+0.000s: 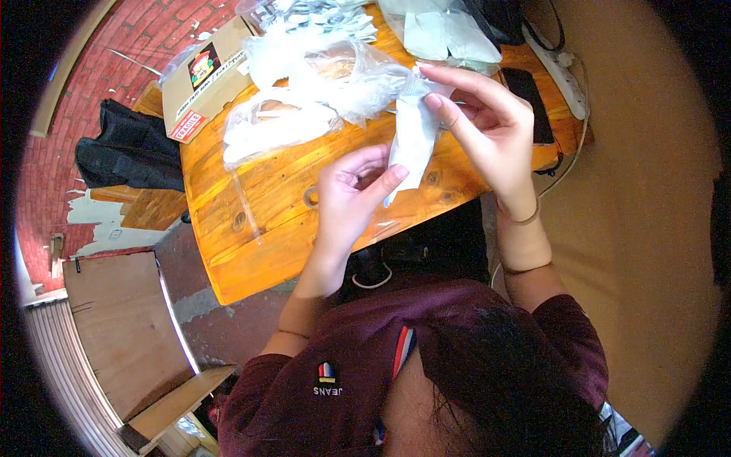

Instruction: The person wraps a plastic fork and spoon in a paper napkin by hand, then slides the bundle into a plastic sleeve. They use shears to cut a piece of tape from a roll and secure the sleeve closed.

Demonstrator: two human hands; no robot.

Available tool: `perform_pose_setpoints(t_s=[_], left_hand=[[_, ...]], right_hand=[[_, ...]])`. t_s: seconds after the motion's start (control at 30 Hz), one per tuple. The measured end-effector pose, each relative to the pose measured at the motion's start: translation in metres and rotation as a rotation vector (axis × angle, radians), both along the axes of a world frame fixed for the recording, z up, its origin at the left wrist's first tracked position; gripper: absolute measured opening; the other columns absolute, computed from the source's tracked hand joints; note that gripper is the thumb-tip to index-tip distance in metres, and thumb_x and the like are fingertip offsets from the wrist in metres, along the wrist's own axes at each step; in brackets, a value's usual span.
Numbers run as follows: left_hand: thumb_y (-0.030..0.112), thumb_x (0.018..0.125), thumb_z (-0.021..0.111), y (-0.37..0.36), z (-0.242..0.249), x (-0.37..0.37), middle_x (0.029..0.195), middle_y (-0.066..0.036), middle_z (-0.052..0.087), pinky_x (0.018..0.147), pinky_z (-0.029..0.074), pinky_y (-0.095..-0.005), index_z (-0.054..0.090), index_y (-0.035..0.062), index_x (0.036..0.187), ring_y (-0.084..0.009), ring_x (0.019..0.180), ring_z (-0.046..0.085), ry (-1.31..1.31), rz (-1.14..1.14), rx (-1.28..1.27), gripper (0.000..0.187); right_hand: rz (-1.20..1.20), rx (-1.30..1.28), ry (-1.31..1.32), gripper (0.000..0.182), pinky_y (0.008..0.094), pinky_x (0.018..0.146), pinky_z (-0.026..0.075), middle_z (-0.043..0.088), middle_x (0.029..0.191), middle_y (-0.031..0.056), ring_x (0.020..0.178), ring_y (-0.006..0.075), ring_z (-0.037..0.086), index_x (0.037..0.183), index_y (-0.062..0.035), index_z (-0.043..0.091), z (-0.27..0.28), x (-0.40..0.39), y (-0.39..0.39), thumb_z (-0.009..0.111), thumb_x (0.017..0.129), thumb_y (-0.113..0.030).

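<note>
While the left hand [350, 190] and right hand [499, 122] pinch it, one white packet [415, 141] is above the tabletop [282, 236]

The left holds its lower part, the right its upper end; the step seems to be handling it. Any next move calls for light fingers, because it looks thin. I count one cardboard box [199, 95] and one dark phone [525, 84]; the plastic bags [354, 84] overlap, uncountable.

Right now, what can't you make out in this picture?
All in the head view:
Inside of the white packet: hidden by its wrapping.
Some fingertips of the left hand: behind the packet.
Part of the black slab: behind the right hand.
Inside of the box: hidden by its cardboard.
Black bag: cut off by the top edge.
</note>
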State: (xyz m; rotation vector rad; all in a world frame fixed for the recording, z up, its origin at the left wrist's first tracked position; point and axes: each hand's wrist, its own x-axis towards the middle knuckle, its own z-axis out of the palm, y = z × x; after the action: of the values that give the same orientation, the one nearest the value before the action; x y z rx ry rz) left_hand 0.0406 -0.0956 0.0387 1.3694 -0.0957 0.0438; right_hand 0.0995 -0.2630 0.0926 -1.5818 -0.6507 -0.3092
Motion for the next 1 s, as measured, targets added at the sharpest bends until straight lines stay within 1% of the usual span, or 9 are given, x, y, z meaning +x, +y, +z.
perform_pose_setpoints(t_s=[0.1,0.23,0.33,0.37,0.47,0.6,0.63,0.73,1.0], left_hand=[[0.006,0.081,0.068,-0.001,0.0,0.001,0.092,-0.008,0.067,0.072,0.049,-0.0226,0.062,-0.0046,0.103,-0.0104,0.081,0.062,-0.026,-0.009,-0.02,0.025],[0.007,0.082,0.067,-0.003,0.002,0.001,0.089,-0.006,0.066,0.07,0.048,-0.0218,0.062,-0.0035,0.103,-0.0094,0.079,0.061,-0.032,-0.013,-0.048,0.025],[0.008,0.082,0.067,-0.004,0.004,0.001,0.088,-0.005,0.066,0.07,0.048,-0.021,0.061,-0.0028,0.104,-0.0087,0.078,0.061,-0.027,0.02,-0.059,0.026],[0.008,0.082,0.067,-0.004,0.004,0.002,0.088,-0.005,0.066,0.069,0.048,-0.0208,0.061,-0.0026,0.105,-0.0086,0.078,0.061,-0.036,0.023,-0.059,0.026],[0.007,0.082,0.066,-0.003,0.005,0.003,0.088,-0.005,0.066,0.069,0.048,-0.0205,0.061,-0.0023,0.105,-0.0085,0.079,0.061,-0.073,0.044,-0.062,0.025],[0.004,0.082,0.066,-0.002,0.005,0.004,0.091,-0.006,0.066,0.072,0.049,-0.0216,0.061,-0.0032,0.104,-0.0092,0.08,0.062,-0.122,0.102,-0.031,0.024],[0.004,0.082,0.066,-0.001,0.004,0.004,0.092,-0.007,0.066,0.072,0.05,-0.0219,0.061,-0.0035,0.104,-0.0095,0.081,0.062,-0.128,0.115,-0.012,0.024],[0.001,0.08,0.067,0.003,0.006,0.002,0.094,-0.008,0.066,0.075,0.05,-0.0229,0.06,-0.0044,0.105,-0.0103,0.083,0.062,-0.168,0.114,0.093,0.026],[-0.002,0.079,0.067,0.006,0.008,0.002,0.095,-0.01,0.065,0.077,0.051,-0.0245,0.059,-0.0051,0.105,-0.0121,0.084,0.063,-0.251,0.093,0.081,0.027]], right_hand=[[-0.033,0.011,-0.071,0.025,0.0249,0.073,0.053,0.065,0.1,0.0106,0.086,0.0132,0.063,0.105,-0.0002,0.065,-0.006,-0.001,0.005,0.06,0.081,0.002],[-0.062,-0.079,-0.213,0.022,0.0277,0.072,0.052,0.066,0.097,0.0142,0.084,0.0193,0.065,0.099,0.0008,0.067,-0.004,-0.004,0.007,0.061,0.078,0.0],[-0.008,-0.163,-0.269,0.022,0.0297,0.081,0.05,0.067,0.098,0.0139,0.091,0.021,0.063,0.097,0.0041,0.066,-0.001,-0.006,0.004,0.063,0.075,0.006],[-0.041,-0.138,-0.306,0.021,0.0317,0.075,0.05,0.068,0.092,0.0135,0.083,0.0244,0.065,0.097,-0.0002,0.068,-0.008,-0.004,0.008,0.062,0.077,-0.002],[0.032,-0.137,-0.276,0.02,0.0328,0.077,0.049,0.068,0.091,0.0125,0.084,0.0246,0.065,0.096,-0.0007,0.068,-0.012,-0.006,0.01,0.062,0.077,-0.003],[0.091,-0.274,-0.363,0.017,0.034,0.085,0.044,0.068,0.09,0.0104,0.088,0.0233,0.061,0.092,-0.0027,0.07,-0.011,-0.006,0.006,0.063,0.077,-0.007],[0.096,-0.285,-0.381,0.018,0.0338,0.087,0.043,0.068,0.09,0.0094,0.09,0.0232,0.059,0.091,-0.0033,0.069,-0.012,-0.004,0.005,0.065,0.076,-0.01],[-0.026,-0.205,-0.269,0.018,0.0336,0.086,0.042,0.067,0.09,0.0083,0.09,0.0231,0.058,0.09,-0.0031,0.068,-0.005,-0.008,0.003,0.068,0.074,-0.012],[0.15,-0.211,-0.202,0.011,0.0317,0.074,0.044,0.066,0.081,0.0076,0.078,0.0212,0.059,0.081,-0.002,0.067,-0.005,-0.002,-0.007,0.069,0.074,-0.01]])
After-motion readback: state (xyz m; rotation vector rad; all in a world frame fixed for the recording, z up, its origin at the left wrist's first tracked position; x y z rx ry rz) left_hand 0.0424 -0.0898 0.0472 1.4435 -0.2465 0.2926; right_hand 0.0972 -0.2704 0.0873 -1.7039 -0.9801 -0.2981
